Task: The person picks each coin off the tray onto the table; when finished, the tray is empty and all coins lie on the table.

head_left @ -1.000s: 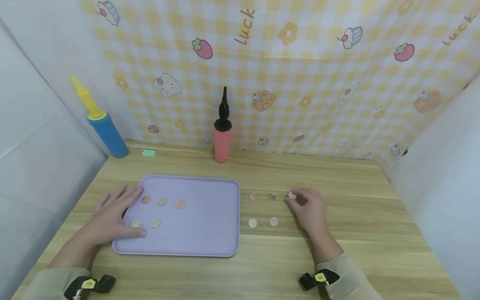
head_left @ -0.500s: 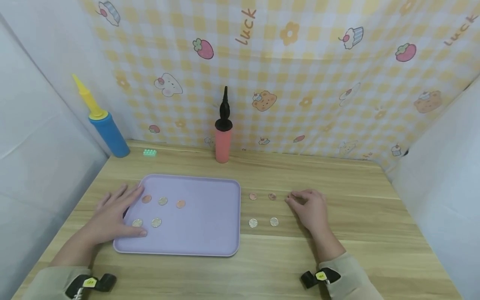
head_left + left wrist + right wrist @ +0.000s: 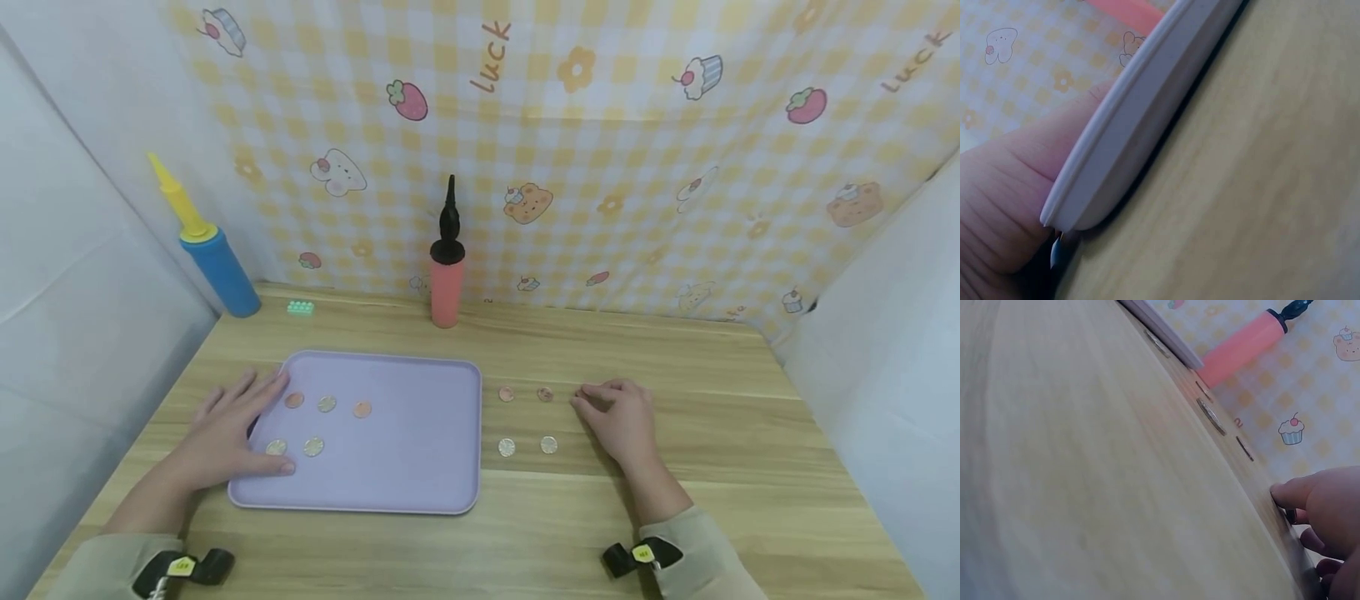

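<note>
In the head view my left hand rests spread over the left edge of the lilac tray, its thumb lying inside on the tray floor. Several coins lie flat there: two copper coins and some silver coins, one next to my thumb. Right of the tray, two copper coins and two silver coins lie on the table. My right hand is low at the table beside them, thumb and index finger pinched together around a coin that they mostly hide.
A blue balloon pump with a yellow nozzle stands at the back left, near a small green toy brick. A pink balloon pump with a black nozzle stands behind the tray. A checked cloth hangs behind the wooden table.
One second ago the copper coin showed upright between my right thumb and index finger; now the fingertips are closer together and cover it. My left hand has stayed on the tray.
</note>
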A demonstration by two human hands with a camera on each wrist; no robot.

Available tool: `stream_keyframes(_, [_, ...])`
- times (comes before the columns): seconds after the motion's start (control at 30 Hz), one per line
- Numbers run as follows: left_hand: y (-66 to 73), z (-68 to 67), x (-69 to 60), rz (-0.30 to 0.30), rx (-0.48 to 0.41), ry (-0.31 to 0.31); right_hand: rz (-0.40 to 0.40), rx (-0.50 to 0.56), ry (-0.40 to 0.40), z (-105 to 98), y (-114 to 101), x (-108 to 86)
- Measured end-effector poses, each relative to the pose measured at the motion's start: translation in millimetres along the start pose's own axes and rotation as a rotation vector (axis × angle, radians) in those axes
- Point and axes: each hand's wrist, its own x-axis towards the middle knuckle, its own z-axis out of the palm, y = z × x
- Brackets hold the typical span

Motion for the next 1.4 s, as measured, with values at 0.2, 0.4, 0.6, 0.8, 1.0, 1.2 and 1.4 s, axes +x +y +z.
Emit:
stream_keyframes(0.2, [1.0,-0.2,-0.7,-0.005,-0.003,0.002,0.019,-0.011,-0.024,-1.3,-1.6,0.2])
stream_keyframes(0.4, [1.3,-1.6,-0.8,-0.005,-0.002,-0.002,0.042,-0.025,-0.044,-1.0,-3.3,-0.5])
stream_keyframes(0.6, [2.1,-1.8,-0.4,-0.003,-0.002,0.003,0.04,-0.025,-0.025,-1.2,-4.4,-0.4])
stream_keyframes(0.8, [3.4,-2.2,-0.4,-0.008,0.001,-0.001,0.04,-0.02,0.004,1.5,-1.9,-0.7])
stream_keyframes(1.0, [3.7,-2.3,-1.4,-0.021,-0.005,-0.009,0.048,-0.009,0.024,2.8,-1.5,-2.0])
stream_keyframes(1.2, [4.3,-1.6,-3.0,-0.024,-0.008,-0.014,0.063,-0.036,0.026,3.1,-2.7,-2.8])
stream_keyframes(1.4, [7.0,-3.4,-1.2,-0.013,-0.005,-0.005,0.049,-0.035,0.044,4.1,-2.2,-1.4])
